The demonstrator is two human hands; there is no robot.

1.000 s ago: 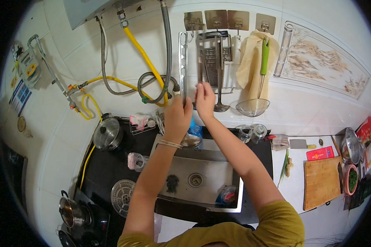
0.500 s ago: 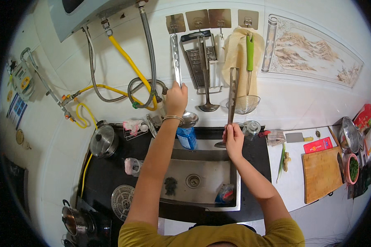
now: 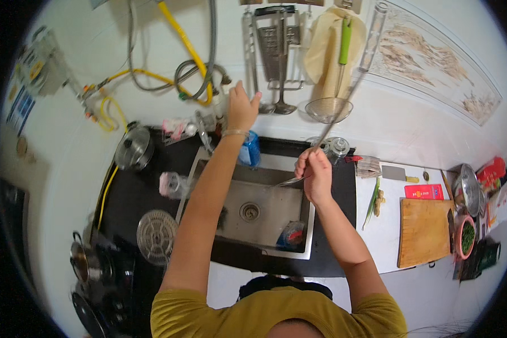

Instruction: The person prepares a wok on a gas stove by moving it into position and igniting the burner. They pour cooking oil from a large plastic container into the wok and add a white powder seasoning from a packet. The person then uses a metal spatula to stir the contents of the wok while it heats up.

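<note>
My left hand (image 3: 242, 110) is raised in front of the tiled wall, fingers apart, with nothing in it. Just right of it a metal ladle (image 3: 253, 53) hangs on the wall, its bowl level with my wrist. A second ladle (image 3: 285, 107) hangs beside it, in front of a black-topped grater (image 3: 267, 39). My right hand (image 3: 315, 169) grips a long-handled metal utensil (image 3: 335, 115) above the sink's right part. Its slotted handle slants up to the right, blurred. The flat-looking head points left over the sink (image 3: 270, 205), and its exact kind is unclear.
A green-handled strainer (image 3: 343, 45) hangs before a yellowish cloth. Behind the sink stands a blue bottle (image 3: 250, 151); glass jars (image 3: 338, 147) are to its right. A cutting board (image 3: 427, 231), cleaver (image 3: 393, 173) and ginger lie on the right counter. A lidded pot (image 3: 134, 147) stands left.
My left hand has let go of the ladle, which now hangs on the wall. The utensil in my right hand has tilted further right. The whole view has shifted upward.
</note>
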